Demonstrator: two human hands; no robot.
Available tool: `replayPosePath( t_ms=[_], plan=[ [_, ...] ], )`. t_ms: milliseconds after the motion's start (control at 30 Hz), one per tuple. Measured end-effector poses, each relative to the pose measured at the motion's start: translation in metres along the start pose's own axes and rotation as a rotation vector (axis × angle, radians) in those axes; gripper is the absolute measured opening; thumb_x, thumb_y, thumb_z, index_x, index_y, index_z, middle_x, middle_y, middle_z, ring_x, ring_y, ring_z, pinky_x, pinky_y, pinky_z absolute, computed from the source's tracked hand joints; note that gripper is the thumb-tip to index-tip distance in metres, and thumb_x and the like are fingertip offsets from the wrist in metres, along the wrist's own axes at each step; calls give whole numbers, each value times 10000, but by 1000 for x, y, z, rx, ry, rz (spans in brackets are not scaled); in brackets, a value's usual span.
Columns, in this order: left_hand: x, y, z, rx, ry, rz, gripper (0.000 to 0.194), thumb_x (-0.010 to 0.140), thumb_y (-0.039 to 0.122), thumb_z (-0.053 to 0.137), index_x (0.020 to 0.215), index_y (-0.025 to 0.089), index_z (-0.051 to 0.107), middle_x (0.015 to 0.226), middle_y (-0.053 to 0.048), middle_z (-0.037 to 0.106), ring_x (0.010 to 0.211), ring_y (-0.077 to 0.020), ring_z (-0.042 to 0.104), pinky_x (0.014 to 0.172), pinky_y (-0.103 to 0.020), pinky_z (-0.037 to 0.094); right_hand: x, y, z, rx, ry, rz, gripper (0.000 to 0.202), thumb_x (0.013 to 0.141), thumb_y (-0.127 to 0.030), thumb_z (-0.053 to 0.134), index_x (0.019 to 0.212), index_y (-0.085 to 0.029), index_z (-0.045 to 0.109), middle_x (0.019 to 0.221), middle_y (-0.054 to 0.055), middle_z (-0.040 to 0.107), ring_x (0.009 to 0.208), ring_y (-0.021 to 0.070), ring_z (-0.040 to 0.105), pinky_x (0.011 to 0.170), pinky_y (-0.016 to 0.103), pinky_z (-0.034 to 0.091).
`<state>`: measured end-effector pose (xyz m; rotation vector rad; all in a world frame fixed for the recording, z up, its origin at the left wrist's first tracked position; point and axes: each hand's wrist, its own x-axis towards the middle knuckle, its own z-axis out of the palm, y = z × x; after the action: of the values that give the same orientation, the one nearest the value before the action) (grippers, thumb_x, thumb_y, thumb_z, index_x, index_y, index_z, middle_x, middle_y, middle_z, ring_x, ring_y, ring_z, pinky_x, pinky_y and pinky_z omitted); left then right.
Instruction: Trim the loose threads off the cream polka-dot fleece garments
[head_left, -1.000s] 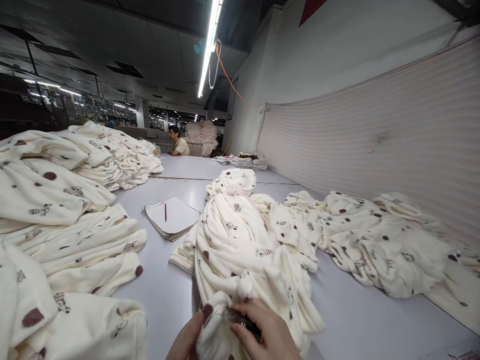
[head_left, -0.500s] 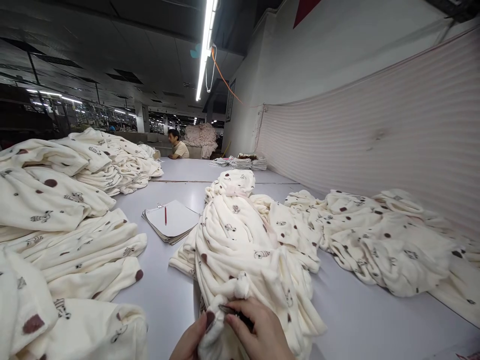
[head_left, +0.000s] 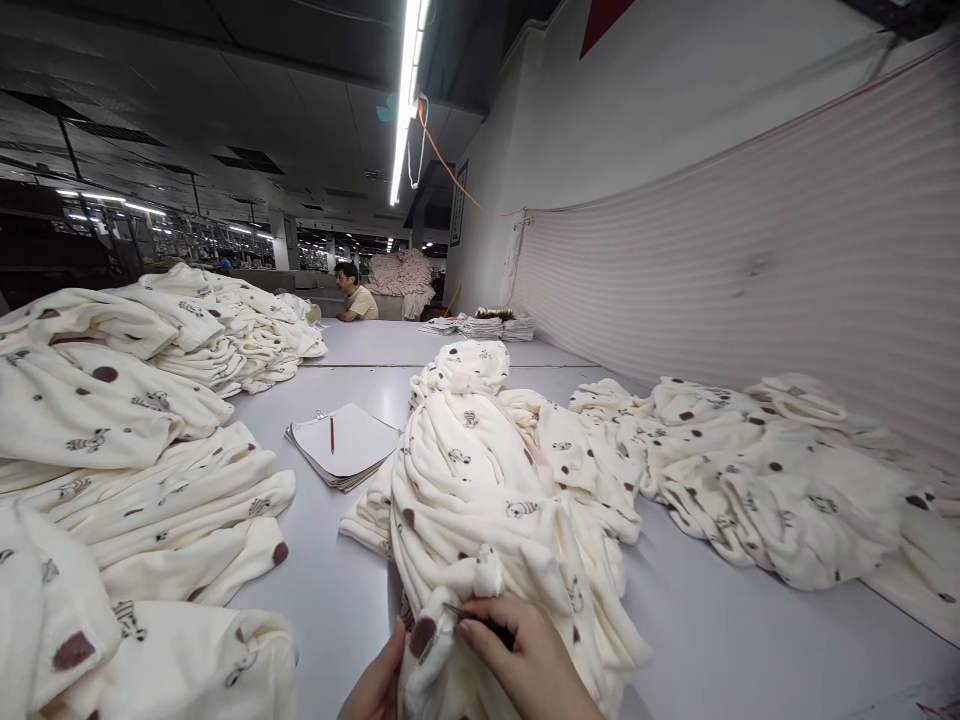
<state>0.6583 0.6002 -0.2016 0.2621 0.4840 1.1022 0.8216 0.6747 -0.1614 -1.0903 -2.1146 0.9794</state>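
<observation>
Right hand [head_left: 525, 665] down at six o'clock, fingers pinched tight around a small dark tool [head_left: 480, 625] — thread snips by the look of it, though too little shows to be sure. Its tip points toward nine o'clock, long axis running roughly nine to three, tilted a touch upward at the tip end. It's pressed right against a bunched corner of the cream garment [head_left: 487, 480], just beside a brown dot on the fleece.

Left hand [head_left: 379, 690] sits at seven o'clock, mostly cut off by the frame edge, fingers wrapped around that same bunched fabric. My read: it's gathering the cloth into a firm knob so the tool has something steady to work on rather than a floppy fold.

That garment lies on the pale tabletop [head_left: 735, 640], long axis stretching from six o'clock away toward twelve, its far end heaped up in a rounded lump.

Around it: a loose spread of matching spotted garments [head_left: 765, 470] at two o'clock against the striped wall, well apart from the hands. A stacked pile [head_left: 135, 420] from nine to ten o'clock. A notepad [head_left: 346, 440] with a red pen [head_left: 332, 433] at eleven, just beside the held garment's left edge. Far off near twelve, a seated person [head_left: 358, 293] at the end of the tabletop.
</observation>
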Motion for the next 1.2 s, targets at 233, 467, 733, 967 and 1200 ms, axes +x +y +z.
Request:
replayPosePath(
  t_ms=[233, 467, 733, 967, 1200],
  plan=[
    [-2, -3, 1, 33, -11, 15, 516, 716, 571, 689, 1044, 175, 728, 966, -113, 761, 1017, -349, 667, 900, -473, 508, -9, -5, -4, -167, -27, -85, 204, 815, -314, 657, 995, -270, 742, 933, 36, 736, 889, 245, 674, 747, 304, 491],
    [-2, -5, 4, 66, 27, 79, 586, 691, 595, 696, 1121, 197, 690, 984, -110, 754, 1016, -342, 664, 873, -458, 513, -4, -6, -4, -217, -2, -93, 174, 826, -306, 642, 962, -269, 745, 915, 27, 746, 877, 241, 680, 732, 297, 484],
    [5, -14, 4, 67, -33, 201, 589, 705, 679, 619, 1083, 239, 716, 1041, -94, 734, 1042, -312, 640, 929, -447, 476, -17, -17, -9, -312, -81, -176, 220, 849, -289, 606, 1048, -273, 698, 981, 34, 720, 896, 232, 671, 732, 279, 502],
    [26, -22, 16, 42, -121, 345, 503, 779, 605, 596, 1111, 241, 697, 1109, -73, 717, 1229, -283, 518, 1068, -405, 354, -20, 6, -19, -101, 204, -115, 245, 884, -405, 548, 975, -241, 704, 985, 63, 735, 919, 243, 680, 802, 313, 542],
    [74, -53, 60, -200, -214, 373, 370, 785, 484, 625, 967, 180, 730, 1159, -94, 687, 1311, -271, 428, 1112, -350, 289, -24, -1, -17, 134, 189, -37, 276, 878, -455, 553, 1015, -241, 661, 1073, 68, 708, 1033, 254, 641, 888, 310, 511]
  ],
)
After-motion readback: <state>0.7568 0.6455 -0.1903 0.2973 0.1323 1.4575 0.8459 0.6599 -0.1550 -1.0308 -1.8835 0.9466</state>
